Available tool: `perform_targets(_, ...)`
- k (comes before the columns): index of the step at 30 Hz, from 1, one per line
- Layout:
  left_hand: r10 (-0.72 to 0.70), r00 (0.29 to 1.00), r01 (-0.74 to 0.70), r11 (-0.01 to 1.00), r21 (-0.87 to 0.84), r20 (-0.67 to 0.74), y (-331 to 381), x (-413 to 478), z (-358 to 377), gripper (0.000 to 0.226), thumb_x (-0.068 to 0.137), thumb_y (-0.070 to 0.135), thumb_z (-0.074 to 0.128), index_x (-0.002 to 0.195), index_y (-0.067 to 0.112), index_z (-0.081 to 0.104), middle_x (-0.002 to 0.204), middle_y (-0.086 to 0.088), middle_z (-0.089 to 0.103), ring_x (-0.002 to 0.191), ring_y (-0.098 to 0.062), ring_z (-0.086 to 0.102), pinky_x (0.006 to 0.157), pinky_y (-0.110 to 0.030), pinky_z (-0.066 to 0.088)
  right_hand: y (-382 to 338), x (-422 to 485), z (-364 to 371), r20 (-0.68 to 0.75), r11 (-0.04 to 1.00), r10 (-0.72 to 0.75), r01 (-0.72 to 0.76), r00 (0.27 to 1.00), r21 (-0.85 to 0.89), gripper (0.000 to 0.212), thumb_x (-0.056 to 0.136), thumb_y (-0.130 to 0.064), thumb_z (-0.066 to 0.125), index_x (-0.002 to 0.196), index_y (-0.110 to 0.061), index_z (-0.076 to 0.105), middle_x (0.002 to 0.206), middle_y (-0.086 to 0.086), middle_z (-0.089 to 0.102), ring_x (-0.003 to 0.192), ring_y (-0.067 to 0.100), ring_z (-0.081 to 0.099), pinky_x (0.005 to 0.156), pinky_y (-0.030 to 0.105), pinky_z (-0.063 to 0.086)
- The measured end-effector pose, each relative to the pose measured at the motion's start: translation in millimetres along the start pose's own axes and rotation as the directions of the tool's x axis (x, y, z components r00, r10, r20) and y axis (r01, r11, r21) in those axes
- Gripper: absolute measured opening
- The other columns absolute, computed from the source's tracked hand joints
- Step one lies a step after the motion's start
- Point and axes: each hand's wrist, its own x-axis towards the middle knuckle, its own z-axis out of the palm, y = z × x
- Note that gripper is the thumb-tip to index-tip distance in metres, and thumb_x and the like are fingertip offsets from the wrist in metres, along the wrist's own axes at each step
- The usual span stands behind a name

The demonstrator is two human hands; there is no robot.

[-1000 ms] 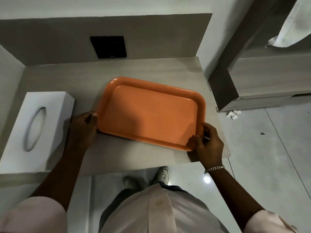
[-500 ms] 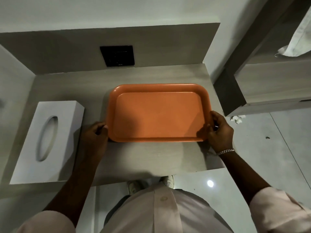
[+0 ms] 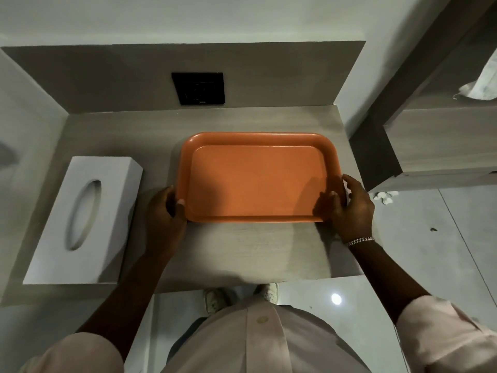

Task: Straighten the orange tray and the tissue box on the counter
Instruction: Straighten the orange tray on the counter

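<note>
Orange tray (image 3: 258, 181) lies flat on the grey wood-grain surface (image 3: 242, 251), long edges parallel to the back panel, sitting right of centre. Left hand (image 3: 166, 214) holds the tray's near-left corner, thumb on the rim, fingers curled at the edge: grip closed on the tray. Right hand (image 3: 349, 208) holds the near-right corner, thumb on the rim, fingers wrapped round the outer side: grip closed on the tray too. Silver bracelet (image 3: 359, 241) on the right wrist. White tissue box (image 3: 86, 219) rests on the surface to the left, apart from the tray, skewed at an angle to it, oval slot up. Black wall plate (image 3: 198, 88) on the back panel behind the tray.
</note>
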Motion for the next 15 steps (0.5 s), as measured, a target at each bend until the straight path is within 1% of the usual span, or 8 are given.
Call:
perform_targets(1,0.068,0.998,-0.068,0.996,0.059,0.013,-0.9,-4.0,3.1,0.038,0.09,0.023,0.053,0.117,-0.003,0.058,0.114,-0.027,0.063,0.104,-0.034,0.058,0.09,-0.046,0.049,-4.5,-6.6,1.6,0.005,0.996,-0.073,0.074,0.997,-0.043,0.048,0.097,-0.026,0.058,0.138,-0.002,0.05,0.139,0.025,0.056,0.126,0.044,0.052,0.103,0.054,0.043)
perform_targets(2,0.134,0.99,-0.137,0.982,0.133,0.032,-1.9,-10.2,7.8,0.045,0.089,0.023,0.053,0.123,-0.006,0.055,0.122,-0.029,0.059,0.114,-0.04,0.055,0.099,-0.055,0.045,-9.3,-15.0,3.6,0.031,0.983,-0.16,0.162,0.987,-0.084,0.051,0.096,-0.03,0.056,0.139,-0.003,0.048,0.143,0.025,0.052,0.131,0.044,0.048,0.106,0.055,0.04)
perform_targets(4,0.287,0.954,-0.3,0.919,0.257,0.088,-4.5,-28.4,20.5,0.056,0.09,0.019,0.056,0.138,-0.007,0.043,0.144,-0.031,0.045,0.139,-0.045,0.037,0.115,-0.06,0.032,-18.9,-34.1,11.6,0.12,0.938,-0.307,0.322,0.944,-0.13,0.054,0.097,-0.032,0.052,0.145,-0.008,0.044,0.15,0.022,0.046,0.14,0.038,0.04,0.114,0.054,0.032)
perform_targets(6,0.447,0.875,-0.484,0.816,0.316,0.187,-6.4,-47.7,34.2,0.062,0.091,0.017,0.058,0.144,-0.004,0.037,0.155,-0.027,0.033,0.148,-0.044,0.022,0.118,-0.062,0.023,-26.4,-52.1,23.3,0.226,0.889,-0.394,0.432,0.891,-0.152,0.054,0.097,-0.032,0.052,0.148,-0.013,0.043,0.154,0.016,0.044,0.146,0.032,0.035,0.118,0.056,0.027)
perform_targets(7,0.483,0.843,-0.538,0.777,0.328,0.238,-6.2,-56.8,41.0,0.064,0.091,0.019,0.058,0.147,-0.002,0.034,0.158,-0.025,0.028,0.15,-0.042,0.017,0.119,-0.063,0.02,-28.0,-59.9,29.4,0.267,0.868,-0.419,0.469,0.868,-0.162,0.053,0.096,-0.031,0.054,0.146,-0.015,0.046,0.156,0.013,0.043,0.147,0.03,0.032,0.118,0.057,0.026)
perform_targets(10,0.446,0.82,-0.568,0.706,0.422,0.359,-6.7,-74.3,55.7,0.072,0.092,0.037,0.05,0.153,0.01,0.023,0.163,-0.02,0.017,0.153,-0.037,0.007,0.121,-0.062,0.01,-23.1,-80.2,45.3,0.334,0.815,-0.448,0.533,0.829,-0.228,0.053,0.095,-0.036,0.055,0.145,-0.018,0.049,0.161,0.008,0.035,0.151,0.027,0.025,0.119,0.058,0.019)
perform_targets(12,0.399,0.816,-0.574,0.645,0.505,0.418,-10.2,-78.7,59.8,0.076,0.091,0.048,0.045,0.155,0.016,0.019,0.164,-0.018,0.014,0.153,-0.037,0.004,0.121,-0.061,0.007,-15.7,-89.1,52.2,0.358,0.771,-0.448,0.557,0.819,-0.31,0.058,0.096,-0.042,0.051,0.149,-0.02,0.043,0.165,0.007,0.028,0.153,0.027,0.019,0.12,0.059,0.012)
perform_targets(15,0.378,0.804,-0.593,0.575,0.563,0.459,-19.4,-78.7,62.0,0.077,0.091,0.055,0.04,0.155,0.019,0.018,0.165,-0.016,0.013,0.153,-0.037,0.006,0.12,-0.063,0.008,-7.8,-93.3,58.7,0.373,0.715,-0.442,0.571,0.816,-0.403,0.066,0.097,-0.049,0.046,0.156,-0.023,0.03,0.167,0.008,0.02,0.155,0.029,0.011,0.12,0.062,0.005)
